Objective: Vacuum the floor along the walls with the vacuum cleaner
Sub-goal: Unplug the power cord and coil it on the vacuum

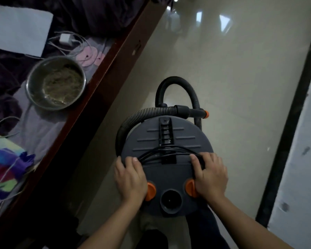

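A round grey vacuum cleaner (166,141) with orange knobs stands on the glossy beige floor (232,69), seen from above. Its black ribbed hose (176,85) loops over the far side, ending in an orange-tipped nozzle (206,114). A black power cord (162,153) lies wound across the lid. My left hand (131,178) grips the lid's left edge, fingers curled over the rim near the cord. My right hand (209,175) grips the right edge, fingers curled onto the cord, palm beside the right orange knob (189,188).
A bed with a dark wooden frame (104,78) runs diagonally on the left, carrying a steel bowl (56,83), a white paper, a charger with cables and bright cloth. A white wall with a black skirting (291,112) runs along the right. Floor lies between them.
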{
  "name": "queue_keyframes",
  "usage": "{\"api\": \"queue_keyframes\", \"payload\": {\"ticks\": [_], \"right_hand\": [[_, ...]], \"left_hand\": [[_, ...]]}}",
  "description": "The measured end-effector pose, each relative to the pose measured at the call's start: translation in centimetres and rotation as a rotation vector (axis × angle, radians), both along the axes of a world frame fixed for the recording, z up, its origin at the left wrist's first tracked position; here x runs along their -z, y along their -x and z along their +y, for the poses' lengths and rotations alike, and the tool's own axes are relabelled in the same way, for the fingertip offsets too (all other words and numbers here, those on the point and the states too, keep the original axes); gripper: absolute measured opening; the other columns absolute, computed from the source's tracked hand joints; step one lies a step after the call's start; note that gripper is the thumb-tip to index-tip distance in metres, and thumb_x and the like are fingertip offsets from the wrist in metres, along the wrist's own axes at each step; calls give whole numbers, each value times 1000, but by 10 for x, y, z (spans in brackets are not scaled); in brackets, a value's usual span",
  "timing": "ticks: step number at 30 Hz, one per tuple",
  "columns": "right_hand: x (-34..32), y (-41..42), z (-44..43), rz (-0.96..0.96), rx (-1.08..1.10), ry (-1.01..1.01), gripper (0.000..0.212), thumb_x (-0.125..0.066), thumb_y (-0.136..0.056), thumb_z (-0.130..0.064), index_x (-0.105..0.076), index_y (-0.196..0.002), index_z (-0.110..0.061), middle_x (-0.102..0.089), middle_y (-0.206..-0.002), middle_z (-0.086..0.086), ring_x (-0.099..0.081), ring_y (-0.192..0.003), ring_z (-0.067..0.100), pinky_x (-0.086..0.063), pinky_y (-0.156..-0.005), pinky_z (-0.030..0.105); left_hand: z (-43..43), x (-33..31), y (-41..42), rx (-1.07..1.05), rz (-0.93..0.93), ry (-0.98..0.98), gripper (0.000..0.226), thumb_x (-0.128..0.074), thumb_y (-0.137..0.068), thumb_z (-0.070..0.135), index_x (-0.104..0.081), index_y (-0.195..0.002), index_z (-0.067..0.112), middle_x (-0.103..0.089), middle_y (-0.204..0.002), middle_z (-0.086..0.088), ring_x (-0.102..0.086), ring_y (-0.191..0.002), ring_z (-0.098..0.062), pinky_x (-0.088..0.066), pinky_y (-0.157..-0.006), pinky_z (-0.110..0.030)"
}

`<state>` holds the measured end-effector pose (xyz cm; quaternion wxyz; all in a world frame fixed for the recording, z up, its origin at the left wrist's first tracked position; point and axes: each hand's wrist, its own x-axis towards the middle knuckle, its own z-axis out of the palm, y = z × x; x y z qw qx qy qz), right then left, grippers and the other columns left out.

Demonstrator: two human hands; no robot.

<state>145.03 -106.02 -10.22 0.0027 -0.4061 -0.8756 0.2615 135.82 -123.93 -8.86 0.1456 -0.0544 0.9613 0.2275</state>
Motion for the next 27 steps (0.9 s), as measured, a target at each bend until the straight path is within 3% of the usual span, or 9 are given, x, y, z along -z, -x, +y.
{"api": "queue_keyframes", "payload": {"ticks": [9, 19, 27], "right_hand": [[4, 58, 101, 49, 129, 7, 66, -25, -84, -73, -64, -95, -20, -59, -94, 4, -56, -96, 28, -43, -74, 37], [8, 153, 239, 101, 180, -28, 70, -18, -84, -76, -60, -97, -22, -59, -96, 4, -55, -97, 28, -35, -67, 32], [10, 230, 373, 139, 187, -42, 62, -28, -88, -74, -60, -93, -21, -60, -94, 4, -56, -96, 29, -34, -67, 33]], "left_hand": [[108, 7, 85, 195, 13, 31, 41, -28, -102, 30, -57, -114, 3, -44, -134, -27, -43, -119, -41, -31, -102, -45], [255, 6, 196, 254, 29, 39, 45, -23, -103, 33, -57, -114, 6, -47, -128, -25, -46, -114, -39, -34, -100, -45], [386, 3, 269, 220, 27, 5, 46, -23, -103, 36, -57, -116, 8, -48, -127, -22, -46, -113, -37, -34, -99, -44]]}}
